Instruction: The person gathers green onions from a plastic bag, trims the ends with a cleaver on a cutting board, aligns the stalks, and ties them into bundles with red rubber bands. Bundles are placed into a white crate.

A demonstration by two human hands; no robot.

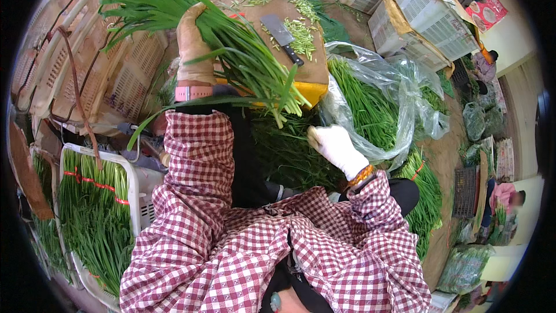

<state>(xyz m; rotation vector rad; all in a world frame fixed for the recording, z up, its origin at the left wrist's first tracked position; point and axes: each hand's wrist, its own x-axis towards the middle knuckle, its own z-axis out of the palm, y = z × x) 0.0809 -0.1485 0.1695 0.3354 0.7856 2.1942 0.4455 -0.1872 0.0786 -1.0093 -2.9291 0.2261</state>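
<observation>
My left hand point(194, 45), in a worn tan glove, grips a large bunch of garlic chives point(243, 43). The leaves point to the upper left and the pale stem ends to the lower right. My right hand point(336, 145), in a white glove, is just below the stem ends, its fingertips pinched on a thin green leaf. Behind the bunch, a cleaver point(278, 29) with a black handle lies on a brown board point(256, 6) among cut stem pieces point(299, 39). Dark loose leaves point(295, 152) lie below the bunch, between my legs.
An open clear plastic bag point(408, 108) of chives is right of the board. Tied bundles fill a white crate point(134, 174) at left; another bundle point(421, 191) lies at right. Plastic crates point(434, 13) stand upper right and upper left. Other people point(504, 198) sit at far right.
</observation>
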